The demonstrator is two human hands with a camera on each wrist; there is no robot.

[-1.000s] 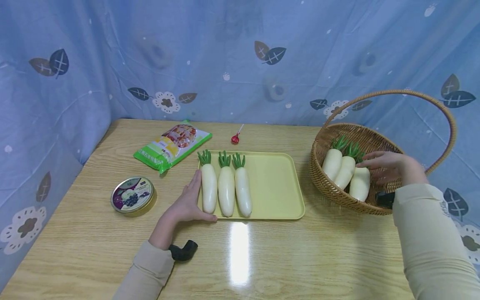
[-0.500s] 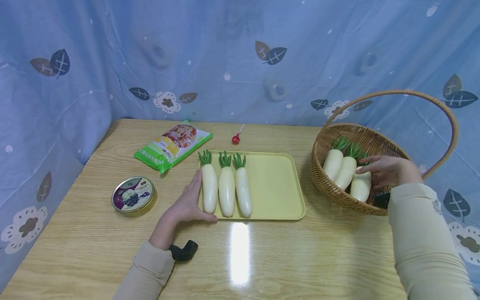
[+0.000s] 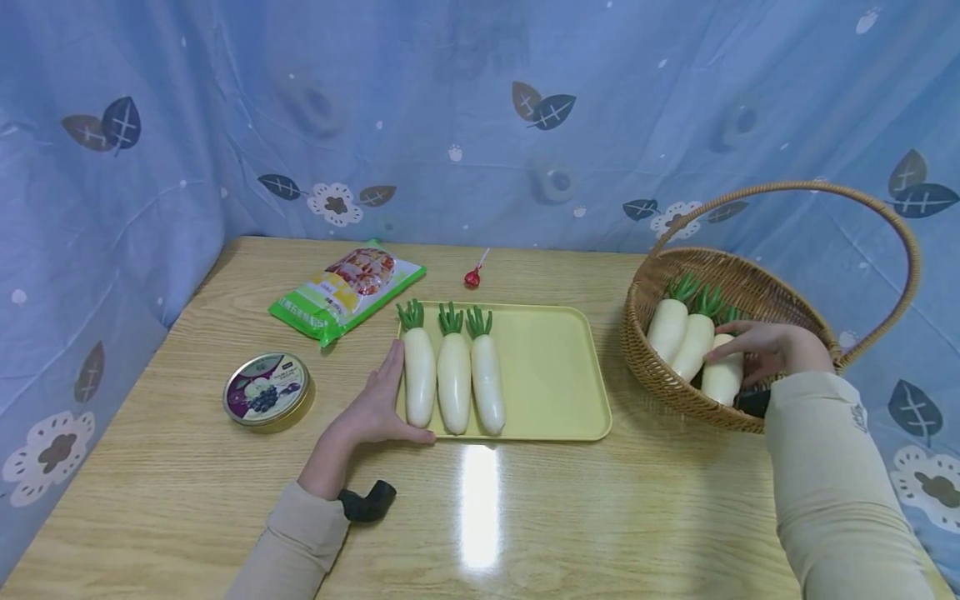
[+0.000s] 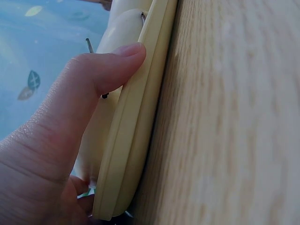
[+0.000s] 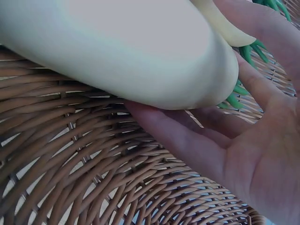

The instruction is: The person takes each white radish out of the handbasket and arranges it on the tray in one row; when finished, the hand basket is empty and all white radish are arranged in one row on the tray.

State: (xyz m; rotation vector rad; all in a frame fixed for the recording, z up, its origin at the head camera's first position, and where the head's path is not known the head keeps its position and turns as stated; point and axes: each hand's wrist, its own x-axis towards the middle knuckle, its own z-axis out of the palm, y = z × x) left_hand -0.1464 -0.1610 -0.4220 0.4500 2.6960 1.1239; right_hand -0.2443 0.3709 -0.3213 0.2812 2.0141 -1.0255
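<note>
Notably, the left hand (image 3: 372, 407) sits between tin (image 3: 265, 389) and tray (image 3: 553, 372).

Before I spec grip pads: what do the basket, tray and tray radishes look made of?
Basket: satin wicker, or plastic imitation; brown woven strands.
Tray: probably moulded plastic, semi-matte; uniform yellow, rounded corners.
Radishes: likely foam or plastic imitations, low-gloss; smooth skin, soft highlights, stubby green tops.

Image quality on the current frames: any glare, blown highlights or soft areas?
Head: white glare streak on the table, just in front of the tray. Left wrist: wood grain looks soft and smeared at right. Right wrist: nearest white radish has a washed-out highlight.
</note>
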